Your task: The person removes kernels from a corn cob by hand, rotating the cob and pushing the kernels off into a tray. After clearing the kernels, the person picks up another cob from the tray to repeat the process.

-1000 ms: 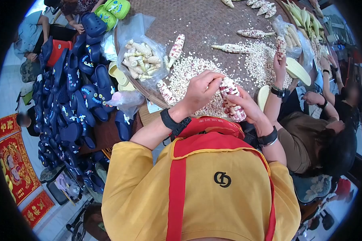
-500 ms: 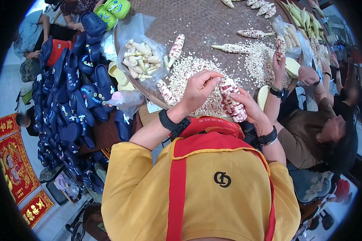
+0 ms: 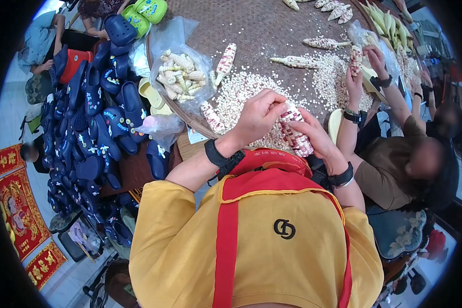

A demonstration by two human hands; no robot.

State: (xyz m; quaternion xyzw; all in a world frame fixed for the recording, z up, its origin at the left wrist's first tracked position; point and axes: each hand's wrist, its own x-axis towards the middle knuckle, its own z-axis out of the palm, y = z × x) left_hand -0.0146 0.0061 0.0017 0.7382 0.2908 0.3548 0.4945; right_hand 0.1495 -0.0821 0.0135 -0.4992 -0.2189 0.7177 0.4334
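A corn cob [image 3: 295,134] with white and dark red kernels stands tilted in front of my chest. My right hand [image 3: 315,136] is wrapped round its right side. At the top of the cob, my left hand [image 3: 263,115] is closed, with thumb and curled fingers pressed against the kernels; anything inside those fingers is hidden. Beneath both hands spreads a pile of loose kernels [image 3: 246,92] on a large round woven tray [image 3: 241,25]. Another speckled cob [image 3: 211,118] lies left of my left wrist, and one more [image 3: 226,62] rests beyond the pile.
Stripped cobs fill a plastic bag [image 3: 182,77] on the tray's left rim. At right, a co-worker's hand [image 3: 353,87] holds a cob over a second kernel pile [image 3: 333,82]. Many blue clogs [image 3: 92,118] are heaped at left. Husked ears [image 3: 387,23] lie at far right.
My left hand has shifted slightly right and down onto the cob's top. The co-worker's other hand has risen toward the cob they hold.
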